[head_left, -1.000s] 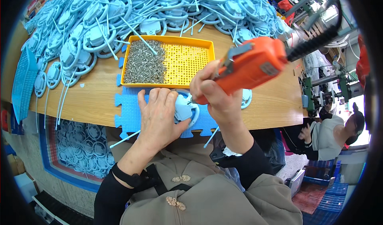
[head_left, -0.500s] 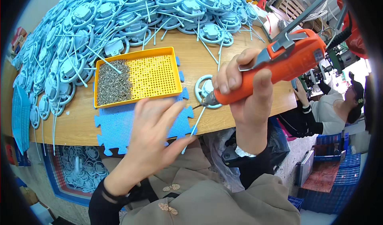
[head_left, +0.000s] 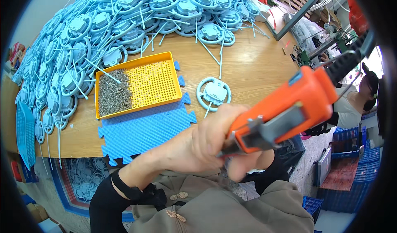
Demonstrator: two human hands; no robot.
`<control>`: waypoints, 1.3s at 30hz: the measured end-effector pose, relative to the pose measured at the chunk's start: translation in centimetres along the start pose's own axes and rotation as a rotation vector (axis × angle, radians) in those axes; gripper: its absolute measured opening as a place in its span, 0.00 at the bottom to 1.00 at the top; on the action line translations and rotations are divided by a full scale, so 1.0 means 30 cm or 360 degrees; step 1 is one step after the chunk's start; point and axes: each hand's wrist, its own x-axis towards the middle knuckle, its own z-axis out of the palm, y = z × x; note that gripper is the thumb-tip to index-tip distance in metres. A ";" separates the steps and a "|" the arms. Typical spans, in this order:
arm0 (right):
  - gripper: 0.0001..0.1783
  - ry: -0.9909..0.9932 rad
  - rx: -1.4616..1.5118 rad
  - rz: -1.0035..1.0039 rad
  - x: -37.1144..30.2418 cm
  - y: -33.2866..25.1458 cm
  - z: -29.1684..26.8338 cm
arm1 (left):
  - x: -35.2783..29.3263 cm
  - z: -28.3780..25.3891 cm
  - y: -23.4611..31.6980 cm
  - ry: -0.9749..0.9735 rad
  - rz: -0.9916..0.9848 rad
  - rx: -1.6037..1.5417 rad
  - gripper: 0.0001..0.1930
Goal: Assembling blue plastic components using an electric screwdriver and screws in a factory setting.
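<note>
An orange electric screwdriver with a grey metal clip is tilted over the table's front edge, its cord end up to the right. My left hand is closed round its front end, hiding the bit. My right hand, partly covered by the tool and my left hand, is against the screwdriver's underside and appears to grip it; most of its fingers are hidden. Just beyond my hands, a light-blue ring-shaped plastic part with a thin stem lies on the wooden table.
A yellow perforated tray holds small metal screws and rests partly on a blue foam mat. Similar blue parts are heaped behind it. Below the table is a crate of blue parts. Another person is at right.
The screwdriver has swung lower and toward me, its clip turning to face the front. My left hand has moved right from over the mat and closed on its front end. The ring part is uncovered.
</note>
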 end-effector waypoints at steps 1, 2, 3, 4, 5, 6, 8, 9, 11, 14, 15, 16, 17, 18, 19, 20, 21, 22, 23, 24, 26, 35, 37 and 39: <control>0.27 0.0039 -0.0036 0.0028 -0.007 0.007 0.000 | 0.007 0.004 -0.007 0.0006 0.0001 0.0002 0.26; 0.27 0.0084 -0.0081 0.0057 -0.016 0.011 0.000 | 0.022 0.016 -0.010 0.0145 0.0131 0.0003 0.24; 0.28 0.0127 -0.0125 0.0087 -0.024 0.016 -0.002 | 0.033 0.026 -0.019 0.0285 0.0260 0.0003 0.23; 0.28 0.0170 -0.0167 0.0119 -0.032 0.023 -0.006 | 0.034 0.038 -0.056 0.0354 0.0236 -0.0045 0.24; 0.29 0.0218 -0.0208 0.0151 -0.043 0.030 -0.013 | 0.042 0.043 -0.059 0.0353 0.0235 -0.0052 0.24; 0.30 0.0266 -0.0248 0.0183 -0.054 0.038 -0.024 | 0.054 0.046 -0.061 0.0367 0.0260 0.0058 0.25; 0.33 -0.0107 -0.0243 0.0074 -0.039 0.043 -0.103 | 0.081 0.062 -0.065 0.0486 0.0212 0.0009 0.26; 0.33 -0.0109 -0.0242 0.0077 -0.051 0.027 -0.106 | 0.106 0.051 -0.075 0.0489 0.0211 0.0007 0.26; 0.32 0.0514 -0.1041 0.0191 -0.061 -0.008 -0.097 | 0.174 0.013 -0.127 0.0457 0.0314 0.0695 0.29; 0.25 0.0832 -0.1213 -0.0256 -0.033 -0.046 -0.157 | 0.254 0.017 -0.228 0.0672 0.0199 0.1626 0.34; 0.24 0.0970 -0.1047 -0.0394 -0.021 -0.046 -0.178 | 0.286 0.018 -0.251 0.0804 0.0136 0.1916 0.34; 0.23 0.1031 -0.0970 -0.0363 -0.018 -0.077 -0.178 | 0.316 0.030 -0.272 0.0823 0.0121 0.1937 0.34; 0.24 0.1086 -0.0883 -0.0336 -0.012 -0.106 -0.169 | 0.348 0.037 -0.290 0.0725 0.0077 0.1929 0.31; 0.22 0.1116 -0.0894 -0.0418 -0.002 -0.101 -0.169 | 0.373 0.035 -0.308 0.0631 0.0024 0.1924 0.28; 0.21 0.0975 -0.0972 -0.0410 0.006 -0.107 -0.158 | 0.387 0.033 -0.314 0.0662 -0.0008 0.1961 0.28; 0.21 0.0891 -0.0968 -0.0447 0.023 -0.103 -0.144 | 0.401 0.044 -0.323 0.0639 0.0007 0.1930 0.29; 0.21 0.0815 -0.0969 -0.0484 0.037 -0.101 -0.137 | 0.398 0.044 -0.317 0.0609 0.0025 0.1892 0.31; 0.24 0.0761 -0.0935 -0.0469 0.056 -0.091 -0.125 | 0.366 0.038 -0.316 0.0628 0.0001 0.1918 0.31; 0.24 0.0744 -0.0912 -0.0477 0.075 -0.082 -0.119 | 0.323 0.038 -0.273 0.0496 0.0051 0.1884 0.32; 0.26 0.0697 -0.0896 -0.0454 0.093 -0.073 -0.113 | 0.278 0.039 -0.226 0.0359 0.0107 0.1841 0.33; 0.30 0.0694 -0.0877 -0.0453 0.118 -0.048 -0.093 | 0.151 0.040 -0.125 0.0299 0.0222 0.1637 0.34; 0.29 0.0604 -0.0628 -0.0050 0.195 0.207 -0.105 | -0.346 -0.221 -0.077 0.0475 -0.0385 0.1737 0.40; 0.28 0.0522 -0.0581 -0.0024 0.203 0.233 -0.113 | -0.371 -0.245 -0.098 0.0457 -0.0387 0.1689 0.39; 0.27 0.0508 -0.0601 -0.0058 0.215 0.257 -0.123 | -0.376 -0.251 -0.106 0.0445 -0.0392 0.1638 0.39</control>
